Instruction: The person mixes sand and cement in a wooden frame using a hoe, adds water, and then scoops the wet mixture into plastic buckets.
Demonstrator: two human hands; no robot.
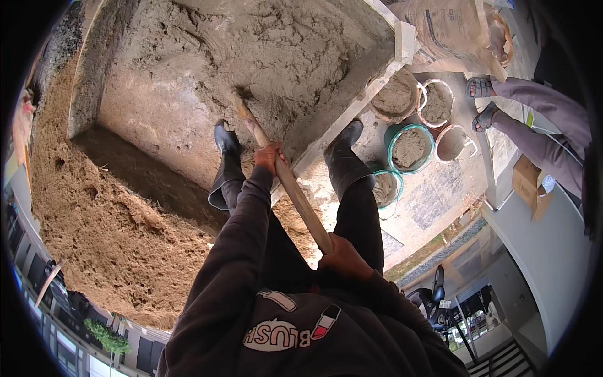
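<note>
A long wooden tool handle (301, 198) runs from my body up into wet grey mortar (282, 52) in a wide, low-walled mixing trough. The tool's head is hidden in the mortar. My left hand (269, 158) grips the handle about midway along, between my boots. Lower down, near my waist, my right hand (346, 258) is closed round the handle's near end. One black rubber boot (228, 160) stands inside the trough and the other (347, 160) stands outside, past the trough's wall (344, 110).
Several buckets of mortar, one a green-rimmed bucket (411, 148), stand right of the trough. Beyond are a person's sandalled feet (483, 118), paper sacks (447, 33) and a cardboard box (527, 184). A heap of brown sand (118, 245) lies at left.
</note>
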